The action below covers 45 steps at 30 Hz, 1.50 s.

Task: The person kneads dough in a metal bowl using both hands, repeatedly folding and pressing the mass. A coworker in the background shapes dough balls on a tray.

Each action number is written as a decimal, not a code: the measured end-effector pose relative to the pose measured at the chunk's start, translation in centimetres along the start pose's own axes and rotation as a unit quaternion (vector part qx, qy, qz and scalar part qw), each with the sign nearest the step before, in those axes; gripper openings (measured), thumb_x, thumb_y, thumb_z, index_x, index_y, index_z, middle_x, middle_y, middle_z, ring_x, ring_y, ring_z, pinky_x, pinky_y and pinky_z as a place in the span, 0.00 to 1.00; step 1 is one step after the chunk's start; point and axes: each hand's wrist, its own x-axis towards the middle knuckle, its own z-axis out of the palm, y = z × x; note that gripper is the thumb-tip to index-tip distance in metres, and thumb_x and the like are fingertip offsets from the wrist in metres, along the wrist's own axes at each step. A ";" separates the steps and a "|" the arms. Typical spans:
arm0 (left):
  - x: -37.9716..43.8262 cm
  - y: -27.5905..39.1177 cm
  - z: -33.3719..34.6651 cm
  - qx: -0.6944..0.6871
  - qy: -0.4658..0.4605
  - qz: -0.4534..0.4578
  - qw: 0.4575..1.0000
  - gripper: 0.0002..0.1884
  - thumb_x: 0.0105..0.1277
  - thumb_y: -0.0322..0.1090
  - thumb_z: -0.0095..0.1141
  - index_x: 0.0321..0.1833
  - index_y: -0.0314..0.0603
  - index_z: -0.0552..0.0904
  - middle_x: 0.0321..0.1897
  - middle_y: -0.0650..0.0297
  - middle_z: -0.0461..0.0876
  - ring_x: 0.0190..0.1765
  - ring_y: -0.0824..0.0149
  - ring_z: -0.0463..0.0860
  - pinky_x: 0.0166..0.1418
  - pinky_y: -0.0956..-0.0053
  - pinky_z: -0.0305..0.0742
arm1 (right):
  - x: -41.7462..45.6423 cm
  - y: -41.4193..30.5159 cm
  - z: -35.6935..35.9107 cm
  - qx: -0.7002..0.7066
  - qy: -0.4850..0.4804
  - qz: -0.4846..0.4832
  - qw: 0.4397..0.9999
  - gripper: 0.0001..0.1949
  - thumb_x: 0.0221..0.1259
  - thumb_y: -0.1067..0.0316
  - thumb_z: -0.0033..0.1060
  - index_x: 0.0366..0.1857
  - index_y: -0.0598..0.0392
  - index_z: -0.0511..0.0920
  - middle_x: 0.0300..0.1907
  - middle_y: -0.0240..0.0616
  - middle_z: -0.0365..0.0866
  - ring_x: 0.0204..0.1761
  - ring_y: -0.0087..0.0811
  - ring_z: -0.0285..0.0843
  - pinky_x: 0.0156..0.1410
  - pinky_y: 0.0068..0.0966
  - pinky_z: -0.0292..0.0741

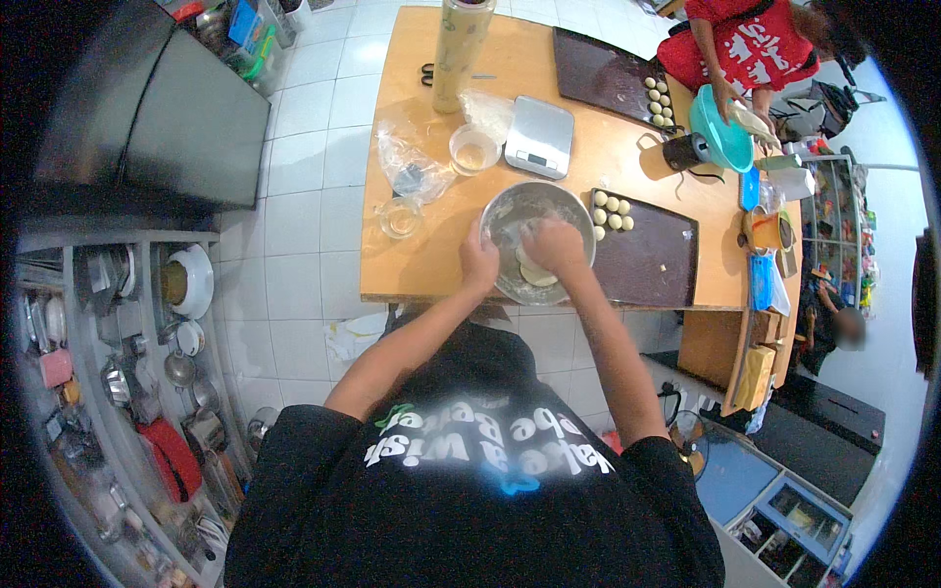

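Note:
A metal mixing bowl (507, 198) stands at the table's near edge, its inner wall smeared with white flour or dough. My left hand (479, 259) grips the bowl's left rim. Inside it, my right hand (556, 242) is blurred and lies over a pale lump of dough (537, 276). The fingers are partly hidden, so whether they grasp anything is unclear. Just right of the bowl, several small dough balls (613, 206) sit in the corner of a dark baking tray (650, 257). Behind the bowl lies a digital kitchen scale (540, 132).
Left of the scale are a plastic tub (474, 151), a clear plastic bag (415, 165), a glass cup (399, 218) and a tall patterned container (459, 59). Across the table, a person in red (742, 44) handles dough above a turquoise basin (717, 136). Another tray (606, 70) holds dough balls.

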 end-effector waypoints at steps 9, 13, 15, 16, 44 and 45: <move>0.8 0.3 -0.2 -0.041 -0.030 -0.029 0.998 0.22 0.67 0.20 0.44 0.64 0.34 0.76 0.56 0.46 0.81 0.60 0.51 0.80 0.65 0.63 0.71 | -0.6 0.1 5.5 -0.031 0.186 -0.083 0.979 0.14 0.58 0.53 0.60 0.33 0.52 0.86 0.45 0.41 0.85 0.44 0.46 0.81 0.53 0.45 0.73; 0.4 0.7 -0.4 -0.020 -0.035 -0.015 0.999 0.21 0.68 0.21 0.44 0.64 0.31 0.75 0.58 0.45 0.80 0.62 0.51 0.79 0.67 0.63 0.70 | -0.4 -0.2 5.7 0.033 0.238 -0.107 0.965 0.12 0.52 0.57 0.61 0.30 0.53 0.86 0.35 0.41 0.86 0.40 0.43 0.80 0.49 0.42 0.74; 0.6 0.4 -0.5 0.010 -0.033 0.004 0.999 0.21 0.68 0.22 0.45 0.65 0.31 0.73 0.58 0.44 0.79 0.62 0.49 0.79 0.67 0.62 0.69 | 1.0 -0.3 5.9 0.053 0.289 -0.133 0.947 0.11 0.50 0.58 0.62 0.28 0.53 0.85 0.31 0.40 0.86 0.38 0.43 0.81 0.47 0.40 0.75; 0.6 0.2 -0.6 0.025 -0.032 0.014 0.999 0.22 0.69 0.22 0.45 0.66 0.31 0.72 0.58 0.44 0.79 0.62 0.48 0.78 0.68 0.62 0.69 | 1.5 -0.2 6.1 0.069 0.296 -0.149 0.941 0.10 0.50 0.58 0.62 0.27 0.53 0.85 0.31 0.41 0.85 0.37 0.43 0.81 0.46 0.40 0.75; -0.2 1.6 -0.1 0.072 0.038 0.012 0.997 0.23 0.62 0.20 0.50 0.63 0.33 0.75 0.54 0.46 0.81 0.60 0.50 0.80 0.66 0.62 0.71 | 0.5 5.1 3.8 0.492 0.139 -0.113 0.852 0.12 0.70 0.61 0.58 0.45 0.56 0.86 0.45 0.44 0.86 0.50 0.36 0.82 0.58 0.30 0.75; -0.3 0.6 0.1 0.087 0.059 0.016 0.994 0.23 0.62 0.20 0.50 0.63 0.33 0.75 0.54 0.46 0.81 0.60 0.51 0.80 0.65 0.63 0.72 | 0.1 5.9 3.1 0.454 0.134 -0.158 0.867 0.12 0.69 0.61 0.59 0.43 0.57 0.86 0.44 0.44 0.86 0.50 0.37 0.83 0.58 0.32 0.75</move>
